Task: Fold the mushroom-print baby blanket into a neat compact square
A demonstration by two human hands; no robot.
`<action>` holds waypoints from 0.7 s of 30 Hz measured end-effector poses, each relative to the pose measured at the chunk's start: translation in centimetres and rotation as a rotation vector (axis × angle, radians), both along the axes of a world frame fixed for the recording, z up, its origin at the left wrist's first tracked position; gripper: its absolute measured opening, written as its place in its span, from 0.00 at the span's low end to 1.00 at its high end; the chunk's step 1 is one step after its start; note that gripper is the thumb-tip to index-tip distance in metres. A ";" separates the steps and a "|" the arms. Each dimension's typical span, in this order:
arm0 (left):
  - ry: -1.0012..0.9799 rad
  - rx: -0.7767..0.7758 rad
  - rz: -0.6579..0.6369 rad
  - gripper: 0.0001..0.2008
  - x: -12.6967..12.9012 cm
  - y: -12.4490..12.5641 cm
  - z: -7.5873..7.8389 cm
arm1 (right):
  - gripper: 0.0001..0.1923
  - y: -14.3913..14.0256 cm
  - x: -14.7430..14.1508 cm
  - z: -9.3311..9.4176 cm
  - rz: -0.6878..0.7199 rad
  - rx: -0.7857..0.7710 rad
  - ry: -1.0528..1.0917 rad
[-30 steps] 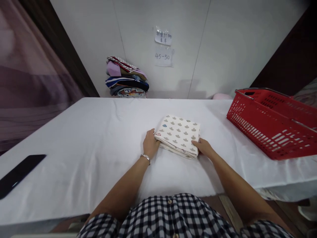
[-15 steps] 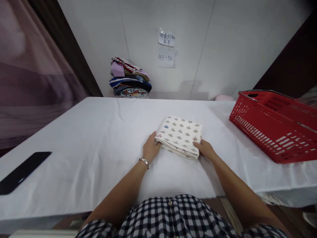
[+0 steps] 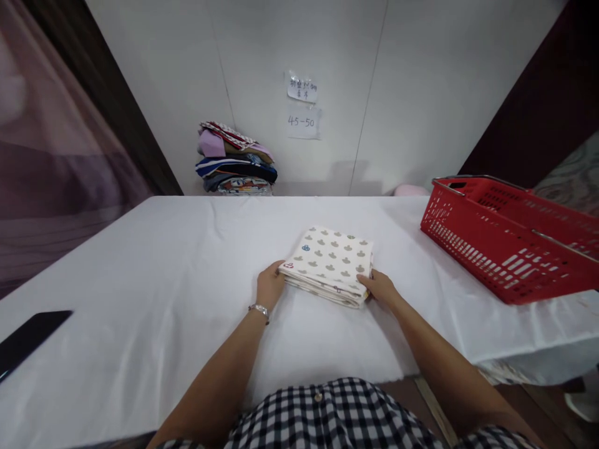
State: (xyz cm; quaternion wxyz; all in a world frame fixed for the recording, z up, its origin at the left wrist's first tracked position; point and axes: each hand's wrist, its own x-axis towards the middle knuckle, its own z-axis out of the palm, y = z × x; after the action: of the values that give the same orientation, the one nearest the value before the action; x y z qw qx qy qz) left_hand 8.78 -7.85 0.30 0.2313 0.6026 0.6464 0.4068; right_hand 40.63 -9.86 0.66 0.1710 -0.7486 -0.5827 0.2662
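Head view: folded patterned cloth (image 3: 330,262) on white table (image 3: 154,262); left hand (image 3: 270,284) and right hand (image 3: 380,287) grip its near corners.

A red basket (image 3: 510,240) sits at the worktop's (image 3: 140,280) right edge, a black phone (image 3: 25,340) far left, stacked clothes (image 3: 234,159) behind.
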 end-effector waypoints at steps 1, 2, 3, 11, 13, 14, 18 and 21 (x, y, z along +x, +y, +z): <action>0.015 0.022 0.001 0.17 -0.1 0.0 0.2 | 0.24 -0.2 -0.2 0.1 0.006 -0.001 -0.005; 0.028 0.050 0.007 0.17 -0.3 0.1 0.4 | 0.24 -0.5 -0.6 0.2 0.020 -0.001 -0.003; 0.037 0.080 0.019 0.17 -0.6 0.2 0.5 | 0.24 -1.0 -1.1 0.3 0.039 0.000 0.001; 0.088 0.019 0.082 0.18 -5.6 3.0 -0.6 | 0.27 -3.8 -4.0 0.4 0.168 0.022 0.094; 0.073 -0.011 0.079 0.19 -6.1 3.4 -1.1 | 0.26 -3.0 -2.9 0.4 0.098 0.042 0.201; 0.066 -0.013 0.082 0.19 -6.2 3.5 -1.3 | 0.26 -2.4 -2.2 0.4 0.043 0.069 0.247; 0.039 0.013 0.078 0.19 -6.1 3.6 -1.6 | 0.24 1.2 0.3 1.2 -0.123 0.234 0.358; 0.020 0.033 0.070 0.19 -6.0 3.7 -1.3 | 0.23 3.7 0.7 2.1 -0.141 0.283 0.390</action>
State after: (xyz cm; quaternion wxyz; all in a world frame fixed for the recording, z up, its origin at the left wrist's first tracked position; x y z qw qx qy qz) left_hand 2.83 -4.15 -1.05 0.2004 0.5873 0.6625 0.4194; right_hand 41.33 -6.20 2.76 0.4016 -0.6905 -0.5163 0.3088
